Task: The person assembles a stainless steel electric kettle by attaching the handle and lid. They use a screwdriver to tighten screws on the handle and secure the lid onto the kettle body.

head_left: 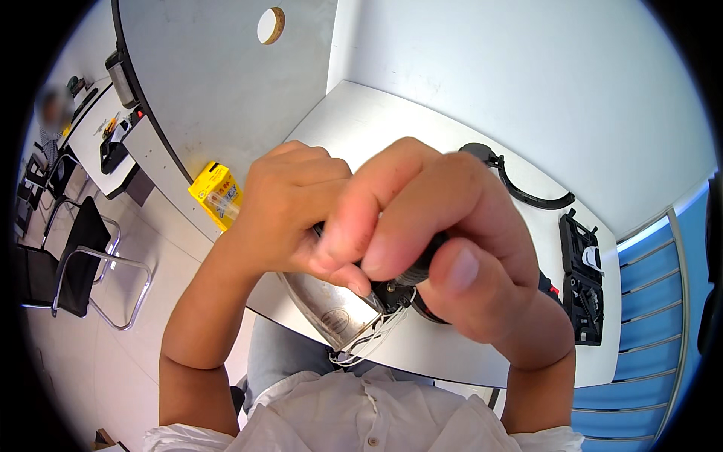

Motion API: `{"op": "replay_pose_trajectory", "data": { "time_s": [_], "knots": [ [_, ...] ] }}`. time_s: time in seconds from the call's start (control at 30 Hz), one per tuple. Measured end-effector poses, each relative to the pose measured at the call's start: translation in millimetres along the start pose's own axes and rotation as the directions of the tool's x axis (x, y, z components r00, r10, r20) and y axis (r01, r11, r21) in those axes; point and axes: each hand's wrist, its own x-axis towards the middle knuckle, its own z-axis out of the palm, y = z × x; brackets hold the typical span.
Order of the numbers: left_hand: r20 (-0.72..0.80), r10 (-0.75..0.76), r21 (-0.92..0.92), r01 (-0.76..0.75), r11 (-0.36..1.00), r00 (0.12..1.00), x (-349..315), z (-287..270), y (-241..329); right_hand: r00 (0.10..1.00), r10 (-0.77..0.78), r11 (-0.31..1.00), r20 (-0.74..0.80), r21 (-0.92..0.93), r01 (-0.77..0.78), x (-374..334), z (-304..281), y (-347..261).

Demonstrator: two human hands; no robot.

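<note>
Close in front of me, my right hand (459, 226) is curled with its fingertips and thumb closed round a small black ribbed piece (416, 273), most of it hidden by the fingers. Beside it on the left, my left hand (297, 207) is closed too, and a dark bit shows at its fingers; what it grips is hidden. Below both hands lies a grey metal casing (331, 307) at the table's near edge. Thin white wires (382, 331) run from a dark part by the casing and hang past that edge.
On the white table (482, 363), a black curved band (531, 199) lies behind my right hand, and an open black tool case (581, 282) sits at the right. A yellow box (217, 194) stands by the left partition. Chairs (71, 264) and a person (51, 124) are farther left.
</note>
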Motion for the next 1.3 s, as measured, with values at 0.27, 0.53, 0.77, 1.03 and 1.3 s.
{"op": "replay_pose_trajectory", "data": {
  "time_s": [0.27, 0.53, 0.77, 1.03, 1.3],
  "knots": [
    [0.005, -0.010, 0.018, 0.010, 1.000, 1.000, 1, 0, 1, 0.984, 0.164, 0.983, 0.062, 0.078, -0.169, -8, -4, -9],
    [0.149, -0.048, 0.140, 0.027, 0.990, 0.988, 4, -8, 8, 0.975, 0.195, 0.980, -0.104, -0.010, -0.197, -15, -1, -20],
    [0.094, -0.050, 0.084, 0.042, 0.996, 0.994, 2, -4, 5, 0.956, 0.289, 0.957, -0.040, 0.047, -0.287, -6, 0, -24],
    [0.008, -0.031, -0.006, 0.031, 0.999, 0.999, 12, -5, 11, 0.996, -0.034, 0.996, 0.080, 0.079, 0.028, -9, -10, 1],
    [0.127, -0.049, 0.142, 0.030, 0.989, 0.991, 2, -1, 4, 0.973, 0.218, 0.975, -0.078, 0.052, -0.215, -14, -1, -10]
  ]
}}
